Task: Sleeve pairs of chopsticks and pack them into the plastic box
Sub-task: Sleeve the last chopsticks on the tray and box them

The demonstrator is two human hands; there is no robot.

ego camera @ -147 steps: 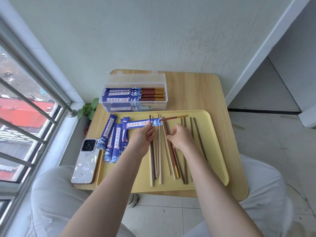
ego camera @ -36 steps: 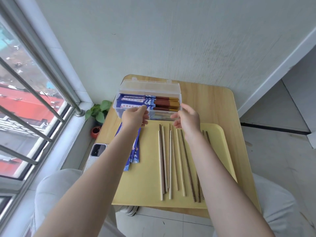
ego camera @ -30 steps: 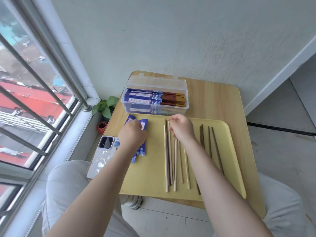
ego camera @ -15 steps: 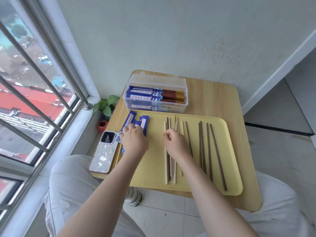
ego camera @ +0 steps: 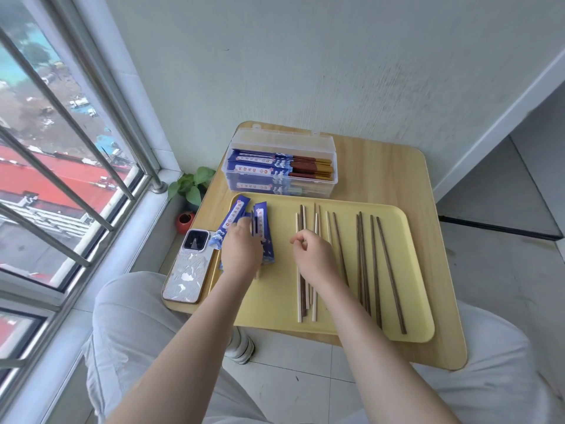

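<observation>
Left hand (ego camera: 241,252) is down on the sleeves (ego camera: 263,237), the blue paper stack at the left end of the tray (ego camera: 415,328). Its fingertips rest on the top of the stack, but the back of the hand hides them, so I cannot tell whether the grip has pinched one sleeve yet. Right hand (ego camera: 315,258) sits over the pale chopsticks (ego camera: 298,298) near the tray's middle, fingers curled, thumb and forefinger drawn together at the tip; a narrow grip, and whether a stick is actually caught in it is too small to tell.

The relation that matters: the sleeves and every loose stick lie with their long axes running away from the person, near enough parallel. The pale sticks run straight under the right hand; the dark chopsticks (ego camera: 388,270) lie further right, apart from it. So the right hand is nearer the sticks, the left nearer the sleeves. A pair lifted by the right should line up with a sleeve mouth with little turning, I'd judge.

The box (ego camera: 331,185) stands open beyond the tray's far edge, already layered with sleeved pairs laid crosswise. A phone (ego camera: 188,270) lies just left of the tray on the surface (ego camera: 382,166), clear of the work.
</observation>
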